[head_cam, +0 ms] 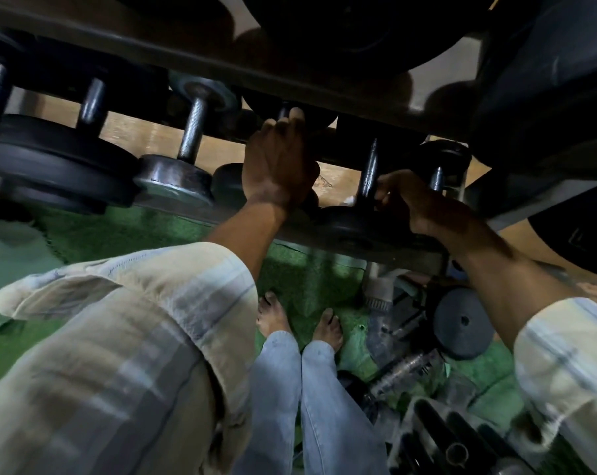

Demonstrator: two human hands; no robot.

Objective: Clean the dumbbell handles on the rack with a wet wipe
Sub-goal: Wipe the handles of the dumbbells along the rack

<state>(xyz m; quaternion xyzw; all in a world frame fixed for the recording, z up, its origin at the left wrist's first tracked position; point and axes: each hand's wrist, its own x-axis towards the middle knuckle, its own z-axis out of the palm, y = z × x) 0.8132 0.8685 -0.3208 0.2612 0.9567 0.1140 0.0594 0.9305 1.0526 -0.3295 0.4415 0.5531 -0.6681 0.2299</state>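
Note:
A dark metal rack (173,205) holds a row of black dumbbells across the upper view. My left hand (278,162) is wrapped around the handle of one dumbbell (285,113) in the middle of the row, hiding most of that handle. My right hand (410,200) grips the lower part of the neighbouring dumbbell handle (370,166). A small bit of white, perhaps the wet wipe (349,200), peeks out left of that handle; I cannot tell whether my fingers hold it. A bare knurled steel handle (192,130) stands further left.
An upper rack shelf (324,80) with big black plates hangs just above my hands. Green turf (119,231) covers the floor. My bare feet (273,317) stand under the rack. Loose dumbbells, a plate (461,323) and metal parts lie at the lower right.

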